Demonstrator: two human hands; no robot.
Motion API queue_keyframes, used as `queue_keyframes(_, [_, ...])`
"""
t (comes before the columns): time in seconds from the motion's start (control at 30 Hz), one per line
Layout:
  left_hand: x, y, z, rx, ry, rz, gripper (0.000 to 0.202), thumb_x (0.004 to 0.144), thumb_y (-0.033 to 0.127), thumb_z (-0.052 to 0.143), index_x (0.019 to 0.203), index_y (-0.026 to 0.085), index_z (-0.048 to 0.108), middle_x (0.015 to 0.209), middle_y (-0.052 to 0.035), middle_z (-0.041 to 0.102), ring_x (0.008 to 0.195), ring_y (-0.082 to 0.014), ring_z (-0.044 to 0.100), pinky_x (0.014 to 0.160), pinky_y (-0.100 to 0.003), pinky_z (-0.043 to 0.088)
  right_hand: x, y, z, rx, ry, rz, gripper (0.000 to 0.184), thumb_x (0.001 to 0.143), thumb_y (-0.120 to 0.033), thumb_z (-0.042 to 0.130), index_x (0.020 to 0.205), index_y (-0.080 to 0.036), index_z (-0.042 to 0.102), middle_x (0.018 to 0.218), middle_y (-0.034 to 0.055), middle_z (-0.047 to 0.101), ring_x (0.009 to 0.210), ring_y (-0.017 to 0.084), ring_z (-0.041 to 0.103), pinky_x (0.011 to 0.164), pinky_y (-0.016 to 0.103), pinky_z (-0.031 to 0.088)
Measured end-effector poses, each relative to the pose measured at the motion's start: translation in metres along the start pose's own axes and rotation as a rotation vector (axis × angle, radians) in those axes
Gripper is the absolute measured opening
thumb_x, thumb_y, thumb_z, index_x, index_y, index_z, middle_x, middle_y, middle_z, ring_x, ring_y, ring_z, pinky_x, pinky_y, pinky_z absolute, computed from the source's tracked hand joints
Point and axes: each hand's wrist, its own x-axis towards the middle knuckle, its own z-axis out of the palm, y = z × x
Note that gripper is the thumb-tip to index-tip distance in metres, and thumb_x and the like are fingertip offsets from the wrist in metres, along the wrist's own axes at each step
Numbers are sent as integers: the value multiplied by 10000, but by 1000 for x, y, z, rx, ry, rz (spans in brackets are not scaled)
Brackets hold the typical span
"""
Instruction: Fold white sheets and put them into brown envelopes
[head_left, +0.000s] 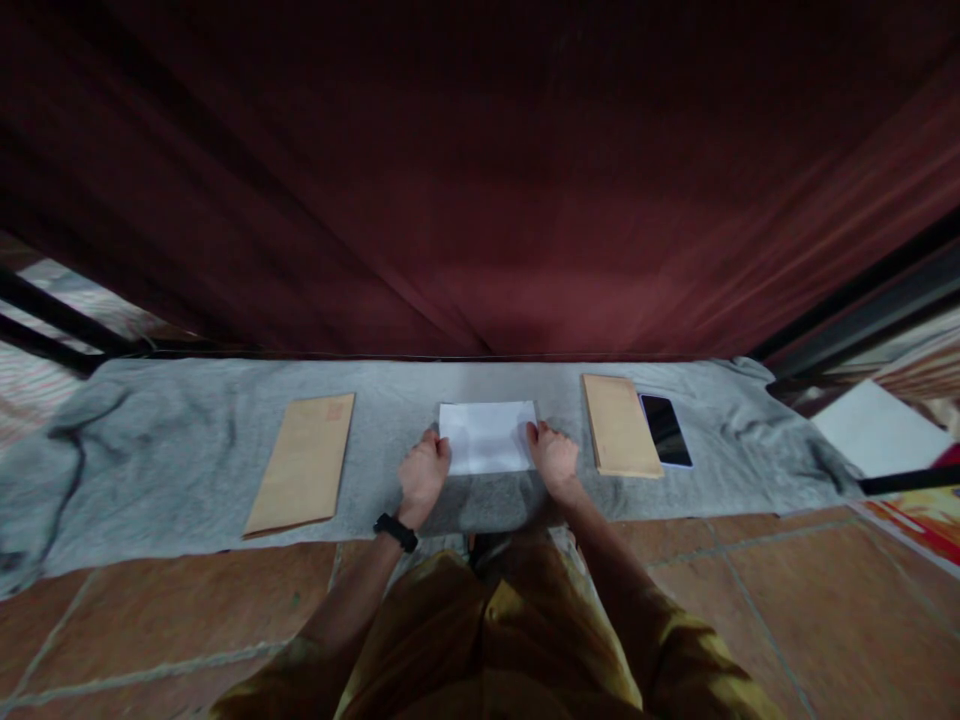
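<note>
A white sheet of paper (pixel 489 440) lies in front of me, wider than it is deep. My left hand (pixel 424 468) grips its left edge, thumb on top and fingers curled. At the opposite edge my right hand (pixel 553 455) holds the paper the same way, its thumb pressed on the corner area. Left of the paper is a brown envelope stack (pixel 304 465) with a faint reddish mark at its upper right. To the right lies another pile of brown envelopes (pixel 621 428), nearer my right hand. The undersides of both hands' fingers are partly hidden.
A grey cloth (pixel 480 505) covers the narrow surface. A dark-screened phone (pixel 666 432) rests beside the right envelopes. Behind hangs a dark red curtain (pixel 480 200). Black bars (pixel 56 320) stand at the left side. Tiled floor (pixel 180 600) shows below the front edge.
</note>
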Motion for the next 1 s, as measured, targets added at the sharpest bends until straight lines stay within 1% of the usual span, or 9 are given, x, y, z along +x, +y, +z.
queue_keyframes(0.2, [1,-1,10,65,69,44,376,1033,368,363,1212,161,622,889,-140,756,849,-264,737,713,-314,487,1,-1,1,-16,18,4,458,1069,-426,383,1083,-107,711,860,211,759,814,287,760,764,380,541])
queue_keyframes(0.4, [-1,1,13,114,98,75,401,1044,359,330,1243,143,604,852,-148,750,835,-277,741,707,-320,494,-1,0,3,-26,14,-11,414,1078,-414,366,1133,-128,661,907,178,763,837,253,752,802,347,510])
queue_keyframes(0.6, [-4,1,15,147,134,102,412,1052,354,290,1190,142,615,828,-162,747,798,-306,745,674,-344,490,-2,0,3,16,83,-20,374,1069,-400,376,1135,-124,620,1021,207,743,964,287,717,933,404,443])
queue_keyframes(0.8, [-4,-2,19,140,144,150,445,1054,338,250,1225,110,592,807,-195,737,781,-319,739,648,-350,465,-2,0,6,26,128,-25,372,1066,-408,368,1166,-131,595,1086,187,726,986,299,695,918,407,429])
queue_keyframes(1.0, [-4,-3,22,165,155,170,440,1059,329,239,1227,108,581,800,-185,734,784,-310,737,644,-340,473,-2,2,0,36,93,-17,351,1069,-376,378,1194,-128,592,1110,189,712,1028,291,673,941,402,410])
